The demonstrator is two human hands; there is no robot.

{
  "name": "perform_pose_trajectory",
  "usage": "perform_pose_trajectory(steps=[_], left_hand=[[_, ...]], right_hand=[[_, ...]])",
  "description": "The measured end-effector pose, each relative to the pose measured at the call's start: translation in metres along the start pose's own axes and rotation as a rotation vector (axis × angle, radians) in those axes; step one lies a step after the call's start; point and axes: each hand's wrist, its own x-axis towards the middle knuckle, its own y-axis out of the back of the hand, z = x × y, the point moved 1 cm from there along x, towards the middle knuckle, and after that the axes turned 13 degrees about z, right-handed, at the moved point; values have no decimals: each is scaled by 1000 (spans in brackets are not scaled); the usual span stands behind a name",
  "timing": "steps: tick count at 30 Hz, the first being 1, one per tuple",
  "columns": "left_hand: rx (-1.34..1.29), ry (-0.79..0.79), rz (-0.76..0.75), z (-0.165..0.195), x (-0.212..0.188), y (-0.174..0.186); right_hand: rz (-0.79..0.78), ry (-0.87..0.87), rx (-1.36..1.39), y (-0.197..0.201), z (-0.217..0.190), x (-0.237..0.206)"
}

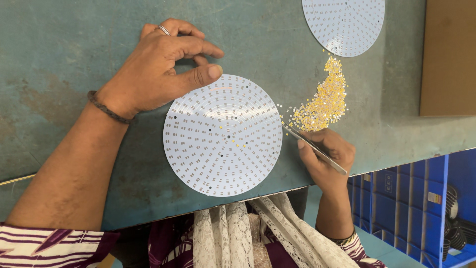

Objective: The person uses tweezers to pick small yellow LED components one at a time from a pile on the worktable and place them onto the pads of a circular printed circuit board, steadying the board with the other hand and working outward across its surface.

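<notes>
Round white circuit board [222, 135], thin and flat, printed with concentric rings of small paired pads: laid flat on the worn teal-green worktable [74, 64], near its front edge. A few small yellow components are seen seated close to the board's centre.

Left hand [158, 67]: rested on the table at the board's upper left rim. The thumb tip is pressed on the rim; the remaining fingers are curled loosely, nothing being held. A silver ring is worn on one finger and a dark braided bracelet [106, 108] at the wrist.

Right hand [327, 156]: closed around slim metal tweezers [315, 149], pinched between thumb and fingers. The tweezer tips are directed up and left, at the board's right rim and the lower end of the pile. Whether a component is gripped in the tips cannot be told.

Loose pile of tiny yellow and white components [325, 101]: spread on the table in a curved heap just right of the board.

Second round white circuit board [343, 25]: lying at the table's far edge, well apart from the first, partly cut off by the picture's top.

Blue plastic crate [411, 198]: placed below the table to the right.
</notes>
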Motion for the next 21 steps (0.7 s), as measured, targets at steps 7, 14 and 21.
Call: perform_pose_trajectory(steps=[7, 14, 21], left_hand=[[-2, 1, 3, -1, 0, -1], [-10, 12, -3, 0, 0, 0], [6, -6, 2, -1, 1, 0]], right_hand=[[21, -94, -43, 0, 1, -2], [-4, -49, -16, 0, -1, 0], [-3, -37, -1, -1, 0, -1]])
